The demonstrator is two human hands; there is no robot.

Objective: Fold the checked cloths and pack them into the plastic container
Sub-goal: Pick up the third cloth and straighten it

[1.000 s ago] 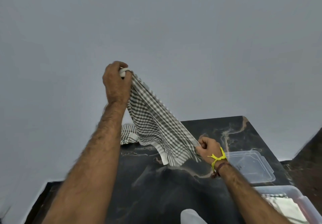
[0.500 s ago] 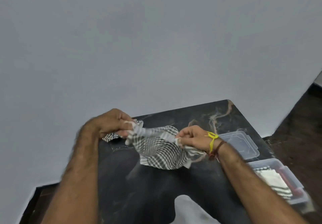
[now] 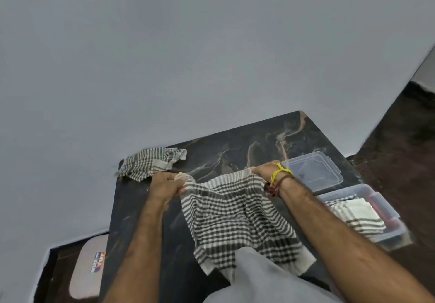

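A black-and-white checked cloth (image 3: 235,218) hangs spread between my hands over the dark marble table (image 3: 141,208). My left hand (image 3: 168,185) grips its left top corner and my right hand (image 3: 264,169) grips its right top corner. Its lower edge falls toward my lap. A second checked cloth (image 3: 150,163) lies crumpled at the table's far left corner. At the right stands the clear plastic container (image 3: 386,211) with folded checked cloths (image 3: 357,215) inside.
The container's clear lid (image 3: 315,170) lies on the table just beyond the container. A pale stool or seat with a sticker (image 3: 89,267) stands left of the table. A grey wall is behind, with dark floor at the right.
My hands have drawn apart and the bunched cloth now hangs spread flat between them. The view has tilted down, showing more of the table and container.
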